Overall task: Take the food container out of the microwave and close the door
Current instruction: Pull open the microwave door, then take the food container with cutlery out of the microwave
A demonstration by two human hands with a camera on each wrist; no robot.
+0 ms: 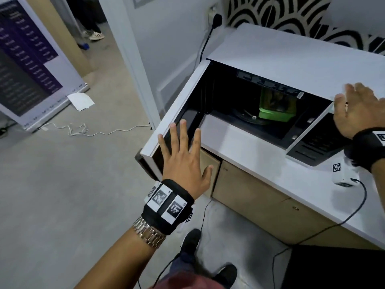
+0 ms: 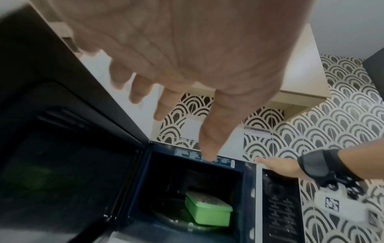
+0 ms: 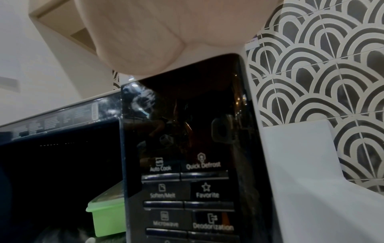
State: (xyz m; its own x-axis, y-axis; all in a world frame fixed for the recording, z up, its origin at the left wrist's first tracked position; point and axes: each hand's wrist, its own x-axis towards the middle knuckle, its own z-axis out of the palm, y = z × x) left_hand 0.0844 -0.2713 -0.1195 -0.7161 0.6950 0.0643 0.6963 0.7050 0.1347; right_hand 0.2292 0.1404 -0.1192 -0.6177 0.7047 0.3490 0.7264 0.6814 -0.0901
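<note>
A white microwave (image 1: 291, 57) stands on the counter with its door (image 1: 175, 113) swung wide to the left. Inside, on the glass turntable, sits a green food container (image 1: 275, 113) with a clear lid, also seen as the green container (image 2: 207, 212) in the left wrist view and the green container (image 3: 108, 217) in the right wrist view. My left hand (image 1: 183, 151) hovers with fingers spread just in front of the door's inner face, holding nothing. My right hand (image 1: 358, 109) rests flat on the microwave's top right corner above the control panel (image 3: 187, 180).
The white counter (image 1: 260, 155) runs over wooden cabinets (image 1: 250, 195). A small white tagged box (image 1: 341, 174) with a black cable lies on the counter right of the microwave. A banner stand (image 1: 31, 59), loose paper and cables lie on the floor to the left.
</note>
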